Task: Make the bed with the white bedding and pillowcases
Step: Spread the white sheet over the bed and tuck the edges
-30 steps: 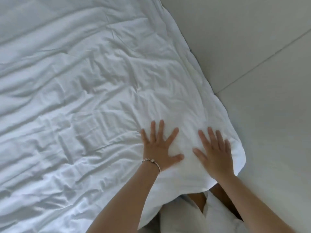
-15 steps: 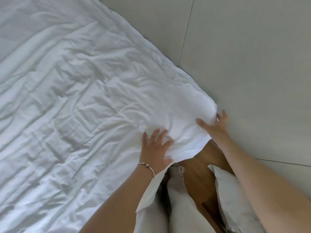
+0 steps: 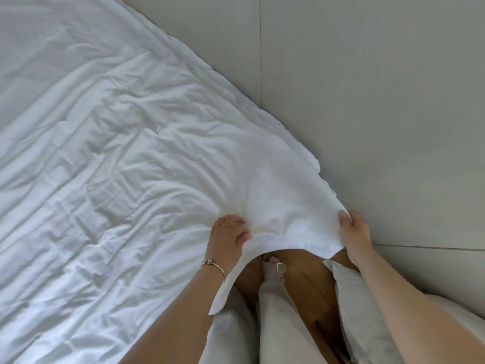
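Observation:
A wrinkled white duvet (image 3: 118, 158) covers the bed and fills the left and middle of the view. Its near corner hangs over the bed's edge. My left hand (image 3: 228, 237), with a bracelet on the wrist, grips the duvet's near edge with curled fingers. My right hand (image 3: 354, 232) pinches the duvet's corner at the right, thumb on top. The fabric is stretched between the two hands. A white pillow (image 3: 367, 319) lies below the corner, partly hidden by my right forearm.
A grey panelled wall (image 3: 367, 101) runs close along the right of the bed. Below the lifted corner I see brown wooden floor (image 3: 309, 290), my light trousers and a sandalled foot (image 3: 275, 266).
Both hands went from lying flat on the duvet to gripping its corner edge. The corner is lifted and pulled toward me, and the view has turned right toward the wall.

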{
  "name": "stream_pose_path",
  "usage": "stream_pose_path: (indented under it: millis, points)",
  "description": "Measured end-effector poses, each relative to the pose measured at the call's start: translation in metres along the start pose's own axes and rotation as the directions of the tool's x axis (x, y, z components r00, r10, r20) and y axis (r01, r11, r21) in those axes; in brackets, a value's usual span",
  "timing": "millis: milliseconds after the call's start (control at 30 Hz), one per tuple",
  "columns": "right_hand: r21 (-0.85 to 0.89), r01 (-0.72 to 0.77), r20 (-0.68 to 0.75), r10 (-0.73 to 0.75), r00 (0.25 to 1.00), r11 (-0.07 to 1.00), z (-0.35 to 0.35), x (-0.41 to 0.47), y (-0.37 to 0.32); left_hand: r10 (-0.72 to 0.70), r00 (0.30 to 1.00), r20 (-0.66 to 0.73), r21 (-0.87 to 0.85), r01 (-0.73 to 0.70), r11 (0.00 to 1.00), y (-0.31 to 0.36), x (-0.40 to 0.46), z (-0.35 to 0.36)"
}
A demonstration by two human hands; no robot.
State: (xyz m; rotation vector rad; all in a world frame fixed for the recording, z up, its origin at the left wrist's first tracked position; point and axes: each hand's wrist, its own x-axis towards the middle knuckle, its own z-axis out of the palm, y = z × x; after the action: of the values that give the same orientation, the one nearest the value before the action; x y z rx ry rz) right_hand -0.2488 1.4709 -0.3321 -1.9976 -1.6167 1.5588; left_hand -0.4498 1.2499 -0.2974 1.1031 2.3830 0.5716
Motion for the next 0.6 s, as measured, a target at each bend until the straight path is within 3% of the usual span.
stream_pose_path:
  millis: [67, 133, 267, 300, 433, 533, 600]
  points:
    - [0.002, -0.02, -0.037, 0.02, 0.999, 1.0, -0.011, 0.002, 0.007, 0.019, 0.999, 0.042, -0.005, -0.019, 1.0, 0.006, -0.006, -0.001]
    - [-0.024, -0.026, 0.032, 0.027, 0.999, 0.999, -0.027, 0.005, 0.004, 0.018, 0.997, 0.08, 0.005, -0.018, 1.0, 0.012, -0.01, 0.001]
    - [-0.32, 0.076, 0.222, -0.003, 0.975, 0.944, -0.043, 0.018, -0.007, -0.037, 0.993, 0.109, 0.043, 0.032, 0.999, 0.02, -0.004, 0.007]
    - [-0.31, 0.081, 0.226, -0.009, 0.974, 0.947, -0.041, 0.019, -0.008, -0.051, 0.992, 0.119, 0.058, 0.045, 0.997, 0.021, -0.002, 0.008]
    - [0.023, -0.047, 0.168, 0.043, 0.985, 0.999, -0.021, 0.016, -0.007, -0.079, 0.989, 0.127, 0.113, 0.064, 0.992, 0.024, 0.002, 0.011]
    - [0.151, -0.044, 0.106, 0.028, 0.994, 0.988, -0.008, 0.014, -0.001, -0.082, 0.987, 0.137, 0.148, 0.061, 0.987, 0.029, 0.005, 0.012]
    - [0.158, -0.073, 0.15, 0.05, 0.987, 0.985, -0.006, 0.013, 0.002, -0.073, 0.986, 0.15, 0.143, 0.051, 0.988, 0.034, 0.007, 0.014]
